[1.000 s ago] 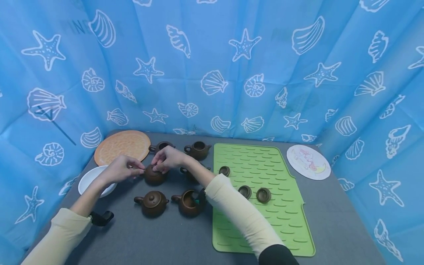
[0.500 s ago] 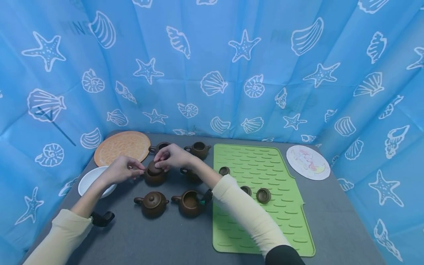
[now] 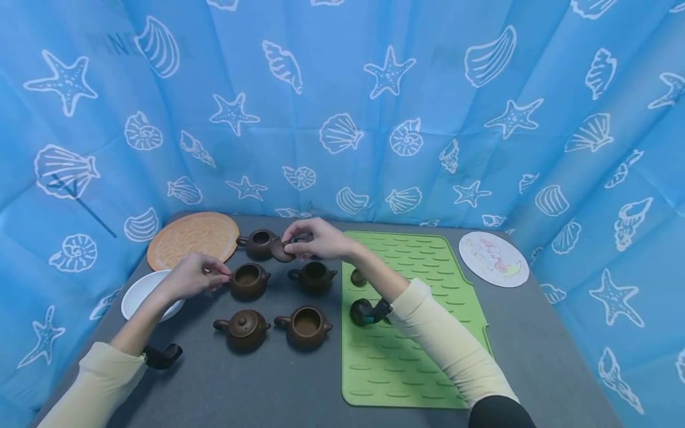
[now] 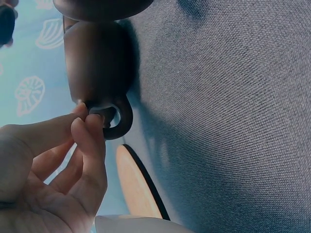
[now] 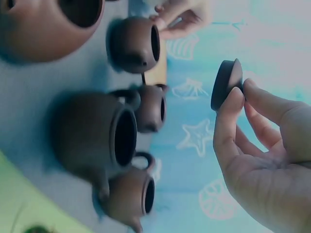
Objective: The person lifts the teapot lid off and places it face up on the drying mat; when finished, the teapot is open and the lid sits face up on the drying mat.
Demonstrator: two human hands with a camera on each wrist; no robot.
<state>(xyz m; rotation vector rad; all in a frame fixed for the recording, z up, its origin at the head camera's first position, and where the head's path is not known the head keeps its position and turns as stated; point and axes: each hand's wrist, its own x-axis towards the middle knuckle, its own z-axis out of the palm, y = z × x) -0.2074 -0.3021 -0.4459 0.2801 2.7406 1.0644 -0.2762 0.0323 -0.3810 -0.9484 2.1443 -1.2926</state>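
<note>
Right now the right hand (image 3: 317,239) pinches a small brown lid (image 3: 282,250) between thumb and fingertips, holding it in the air above the far-left part of the desk (image 3: 257,386). Meanwhile the left hand (image 3: 191,276) pinches the loop handle of an open teapot (image 3: 249,280) standing just below the lid. Around it stand other teapots, a lidded one (image 3: 244,329) nearer the front edge. Beside them lies a green mat (image 3: 412,356).

Matt brown clay teapots (image 3: 249,280), woven grey tablecloth (image 3: 257,386), ribbed silicone mat (image 3: 412,368)
</note>
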